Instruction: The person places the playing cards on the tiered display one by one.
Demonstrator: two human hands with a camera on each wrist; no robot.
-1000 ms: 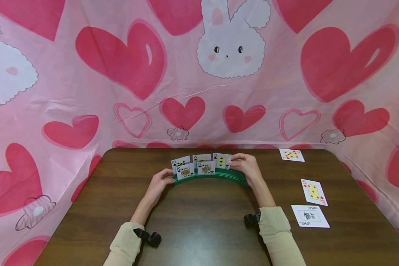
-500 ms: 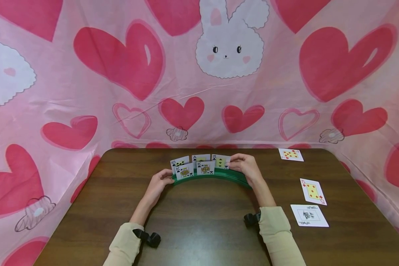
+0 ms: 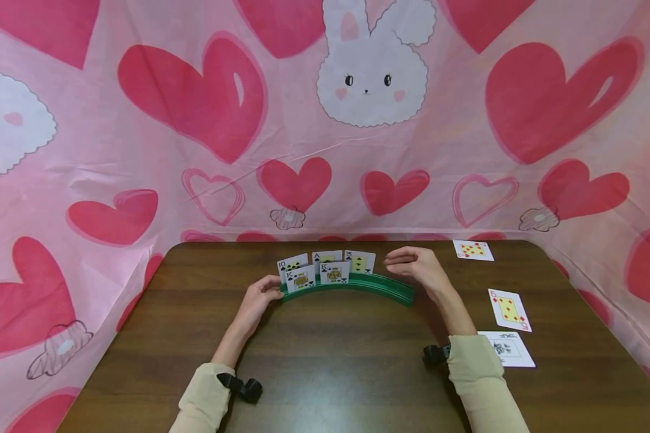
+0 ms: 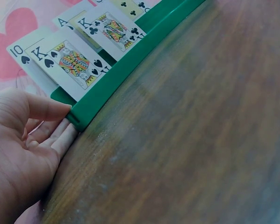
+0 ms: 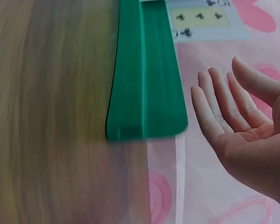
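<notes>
A curved green card holder [image 3: 381, 287] lies on the wooden table, playing cards standing in its two slots. The king of spades [image 4: 72, 65] and king of clubs [image 4: 111, 29] fill the front slot. Behind them stand the ten of spades [image 4: 19, 52], partly covered, an ace [image 3: 327, 255] and the three of clubs [image 3: 360, 262]. My left hand [image 3: 258, 300] pinches the holder's left end between thumb and fingers. My right hand [image 3: 424, 269] hovers beyond the holder's right end, fingers extended, palm facing it, holding nothing; a gap separates it from the three of clubs.
Toward the table's right side lie a red seven [image 3: 473, 250] at the far edge, a five of diamonds [image 3: 510, 310] and a black-and-white joker [image 3: 514, 349], partly hidden by the right sleeve [image 3: 473, 364]. A pink heart-print cloth [image 3: 298, 138] hangs behind the table.
My right hand has let go of the three of clubs and moved right, away from the card and the holder's end. The left hand stays at the holder's left end.
</notes>
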